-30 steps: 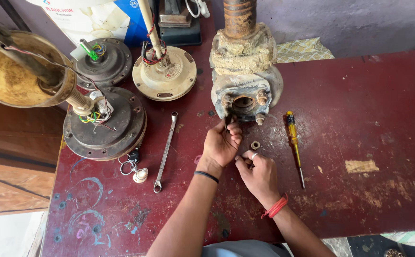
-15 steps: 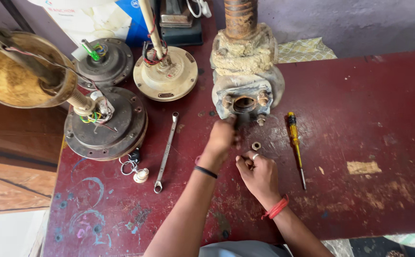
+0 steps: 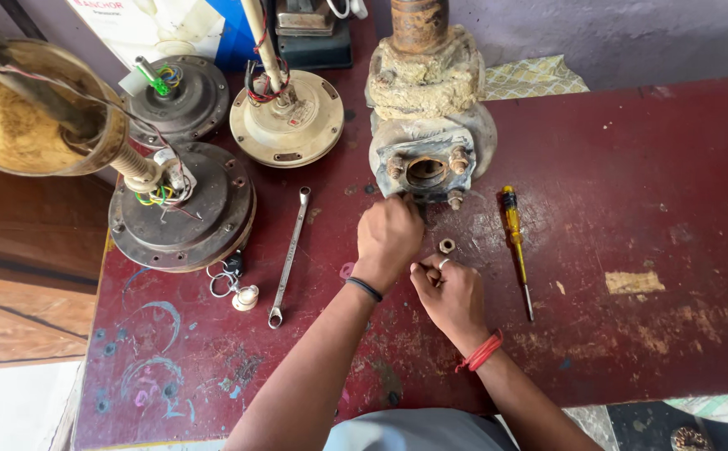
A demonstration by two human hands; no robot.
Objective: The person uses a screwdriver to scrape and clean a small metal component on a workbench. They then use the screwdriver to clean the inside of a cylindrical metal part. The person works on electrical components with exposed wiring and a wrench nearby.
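Note:
A grey, crusted pump housing (image 3: 431, 125) stands at the back of the dark red table (image 3: 631, 209), its flange with threaded studs facing me. My left hand (image 3: 389, 238), a black band on its wrist, is closed at the flange's lower-left corner and hides the stud there. My right hand (image 3: 452, 292), with a red thread on the wrist, rests on the table just below with its fingers curled in; nothing shows between them. A small nut (image 3: 446, 245) lies on the table just above the right hand's fingers.
A yellow-handled screwdriver (image 3: 516, 246) lies right of the hands and a ring spanner (image 3: 289, 246) left of them. Three fan motor housings (image 3: 182, 209) (image 3: 287, 117) (image 3: 176, 100) with loose wires and a brass-coloured bowl (image 3: 22, 117) crowd the left back. A small ring and knob (image 3: 235, 284) lie nearby.
My left hand has risen from the table up to the pump flange's lower edge and closed there. The right hand has barely moved.

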